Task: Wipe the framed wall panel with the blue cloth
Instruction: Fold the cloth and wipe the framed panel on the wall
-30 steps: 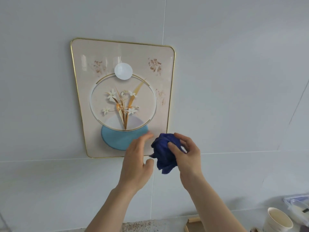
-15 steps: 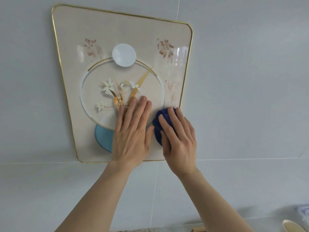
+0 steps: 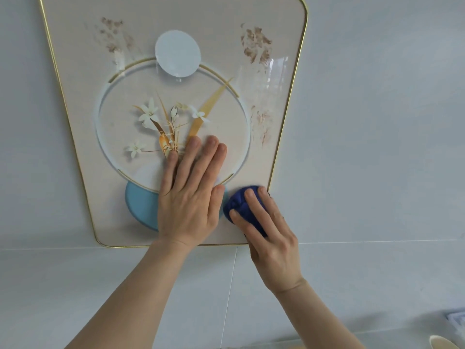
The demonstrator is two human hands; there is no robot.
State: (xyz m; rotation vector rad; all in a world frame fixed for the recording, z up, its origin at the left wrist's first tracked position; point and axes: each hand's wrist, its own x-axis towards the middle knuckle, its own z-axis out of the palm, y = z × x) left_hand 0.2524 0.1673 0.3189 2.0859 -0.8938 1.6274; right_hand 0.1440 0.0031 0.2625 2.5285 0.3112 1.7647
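Note:
The framed wall panel [image 3: 83, 122] hangs on the white tiled wall, cream with a thin gold rim, a flower picture in a ring and brown smudges near its top corners and right side. My left hand [image 3: 191, 197] lies flat and open on the panel's lower middle, fingers spread over the ring. My right hand [image 3: 266, 235] presses the bunched dark blue cloth [image 3: 239, 205] against the panel's lower right corner, next to the gold rim. The cloth is partly hidden under my fingers.
White wall tiles [image 3: 377, 147] surround the panel. At the bottom right corner show the rim of a paper cup [image 3: 442, 343] and a pale container edge [image 3: 456, 319].
My left hand went from hovering to flat on the panel. My right hand pressed the cloth on the panel, then slid it down and right to the lower right corner. The view moved closer.

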